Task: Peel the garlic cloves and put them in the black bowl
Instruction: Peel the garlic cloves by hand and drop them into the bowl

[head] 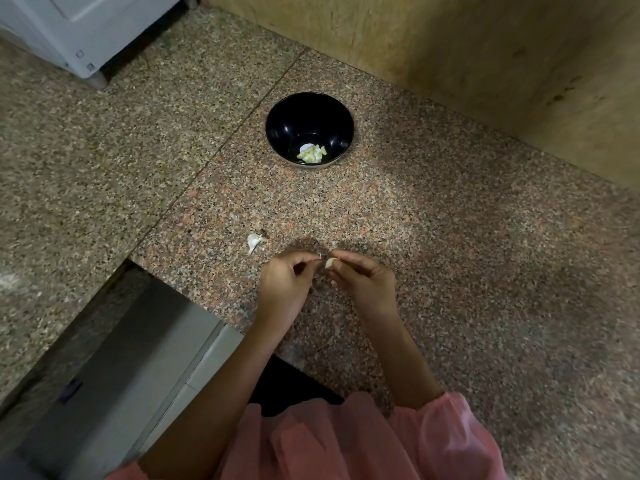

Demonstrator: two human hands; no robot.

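A pale garlic clove (330, 262) is pinched in the fingertips of my right hand (363, 284), low over the granite counter. My left hand (285, 284) sits just left of it, its thumb and forefinger closed on a thin shred of garlic skin (320, 257) beside the clove. The black bowl (287, 123) stands farther back on the counter, well apart from both hands, and holds several peeled cloves (311, 154) at its bottom. An unpeeled clove (254, 241) with loose papery skin lies on the counter to the left of my left hand.
The speckled granite counter (450, 237) runs to a wooden wall panel (485, 57) at the back right. Its front edge drops off at lower left above a grey cabinet front (138, 358). A white appliance (86, 32) stands at the far left corner. A small skin scrap (234, 216) lies nearby.
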